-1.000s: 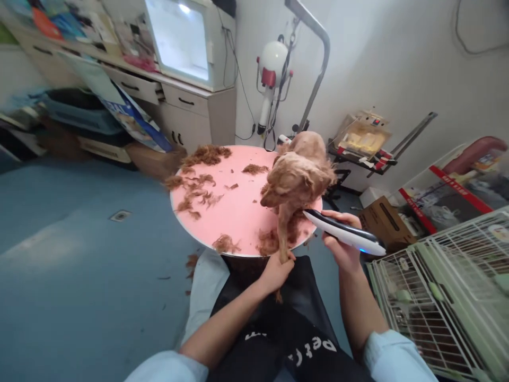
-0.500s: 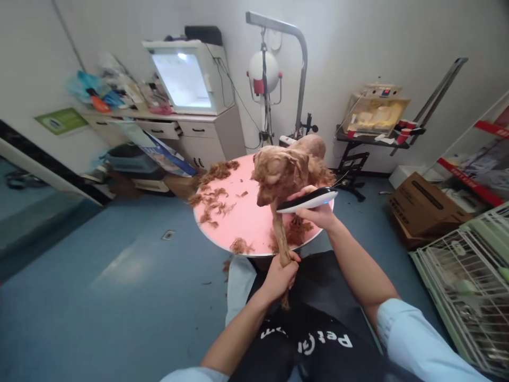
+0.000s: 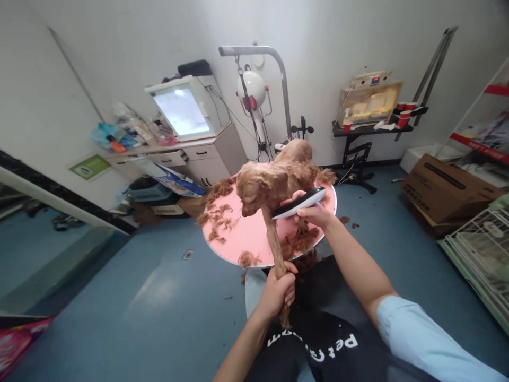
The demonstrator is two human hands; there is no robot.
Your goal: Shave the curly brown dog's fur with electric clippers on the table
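Foreleg [image 3: 274,241] in the left hand [image 3: 280,292], clipper [image 3: 301,202] in the right hand [image 3: 315,213]

The dog [image 3: 287,175] is on the pink round counter [image 3: 250,239], toward its back and right side, beyond both hands. Its head is on the left with the muzzle low, and its body runs back and to the right. One foreleg stretches forward over the near edge of the counter, and the left hand is clamped round its lower part, fingers wrapped about it. The paw [image 3: 285,321] hangs out below that grip, over the black apron [image 3: 318,302].

The right hand is higher and farther out, close in front of the dog's chest, with its fingers closed about the white-and-black clipper. The clipper's tip points left at the upper foreleg, well above the left hand; whether it touches the coat I cannot tell. The two hands are apart, with the middle of the foreleg between their levels.

Loose brown hair [image 3: 300,243] lies on the counter under the dog, and more lies in tufts along the left side and near edge
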